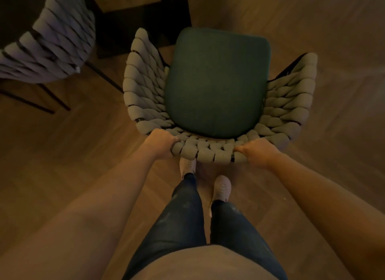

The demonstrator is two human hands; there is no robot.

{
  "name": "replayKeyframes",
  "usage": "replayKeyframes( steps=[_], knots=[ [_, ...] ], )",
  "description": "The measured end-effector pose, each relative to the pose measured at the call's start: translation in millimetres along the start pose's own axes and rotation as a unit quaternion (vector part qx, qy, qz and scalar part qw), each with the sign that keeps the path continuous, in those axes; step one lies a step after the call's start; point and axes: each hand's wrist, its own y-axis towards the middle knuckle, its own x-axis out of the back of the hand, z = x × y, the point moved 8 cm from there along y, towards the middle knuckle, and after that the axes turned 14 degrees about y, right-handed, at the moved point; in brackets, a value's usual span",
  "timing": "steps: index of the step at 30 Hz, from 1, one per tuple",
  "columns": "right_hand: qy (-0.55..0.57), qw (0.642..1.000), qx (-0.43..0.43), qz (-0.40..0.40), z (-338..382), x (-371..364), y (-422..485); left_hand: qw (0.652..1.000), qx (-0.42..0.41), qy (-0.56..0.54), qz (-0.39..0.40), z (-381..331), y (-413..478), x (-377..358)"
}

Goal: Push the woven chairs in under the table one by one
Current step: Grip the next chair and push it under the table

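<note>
chair: woven chair (216,81) at centre, seat front facing far, back rim near
left hand (161,143): clenched over left end of back rim
right hand (255,152): clenched over right end
key relation: dark table base (145,23) far, slightly left of seat; push axis near-to-far; hands equally near
other: second woven chair (48,40) far left

One head-worn camera looks almost straight down from close above the woven chair (208,152), just behind its backrest and facing over the seat. The person's legs (185,217) fill the lower frame.
</note>
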Motion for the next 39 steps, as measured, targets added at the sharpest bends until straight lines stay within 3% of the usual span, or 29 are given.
replayKeyframes(
  steps=[9,16,26,39],
  knots=[
    [-0.100,0.994,0.012,-0.034,-43,88,96,0.990,0.079,-0.117,0.001,67,31,2],
    [-0.151,0.988,0.000,-0.045,-42,144,153,0.987,0.087,-0.135,0.010,122,53,-8],
    [-0.139,0.990,0.015,-0.013,-43,192,202,0.982,0.094,-0.164,-0.005,174,75,-6],
    [-0.129,0.989,0.066,-0.008,-39,243,250,0.971,0.119,-0.203,0.043,232,101,-9]
  ],
)
